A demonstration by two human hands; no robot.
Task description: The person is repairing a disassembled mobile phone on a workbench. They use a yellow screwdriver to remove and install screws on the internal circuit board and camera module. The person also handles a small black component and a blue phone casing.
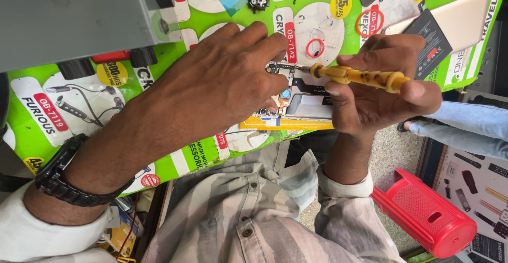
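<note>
We hold an opened phone (296, 96) flat on the green mat (174, 154) and work on it with a yellow screwdriver (360, 76).

Our left hand (211, 91) lies over the left part of the phone, fingers bent and pressing it down, closed around nothing; our right hand (386, 83) has its fingers closed on the screwdriver handle, the tip resting at the top edge of the phone's board; two red rings (316, 47) lie just above on the mat; a red speaker (426, 212) stands lower right; we judge the tip could slip off a small screw and scratch the board if the left hand lets the phone shift; a loose screw could be lost on the busy mat.
</note>
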